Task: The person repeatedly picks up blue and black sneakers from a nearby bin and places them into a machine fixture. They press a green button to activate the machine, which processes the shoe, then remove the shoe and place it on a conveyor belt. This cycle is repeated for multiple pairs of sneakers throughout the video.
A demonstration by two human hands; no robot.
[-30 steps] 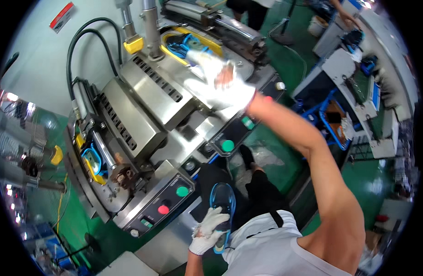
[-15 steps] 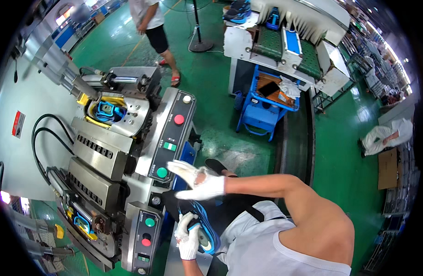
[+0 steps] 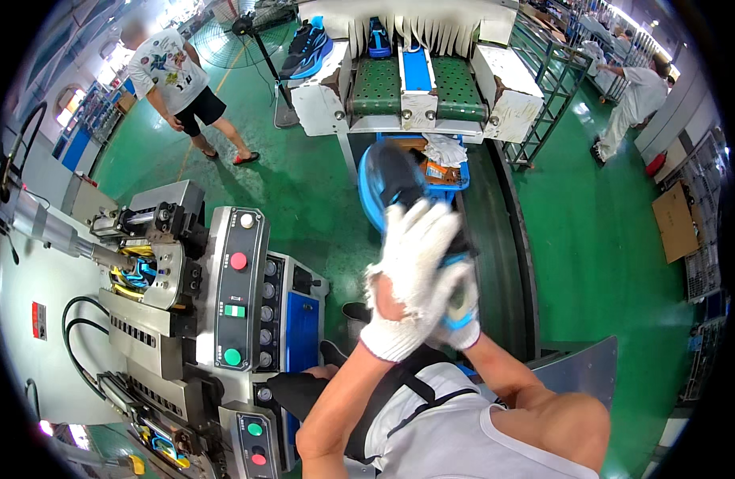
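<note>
A black and blue sports shoe (image 3: 373, 188), smeared by motion, is held out in front of me with its toe pointing away, toward the conveyor. My left hand (image 3: 415, 263), in a white knit glove, lies across the shoe's upper with its fingers closed over it. Part of the palm shows bare through the glove. Close beside it and partly covered, my gloved right hand (image 3: 462, 331) grips the shoe's heel end, where a pale round patch ringed in blue shows. Most of the right fingers are hidden.
On my left stands a pressing machine with a button panel (image 3: 238, 295) and a blue shoe part (image 3: 140, 274) in its clamp. Ahead, a conveyor (image 3: 375, 92) carries a shoe (image 3: 379, 38); another shoe (image 3: 307, 49) sits on its housing. A blue cart (image 3: 451, 191) stands below. Two people stand farther off.
My view has turned right toward the conveyor. The right hand has left the button panel and joined the left on the shoe, which has been lifted away from the machine and swung forward.
</note>
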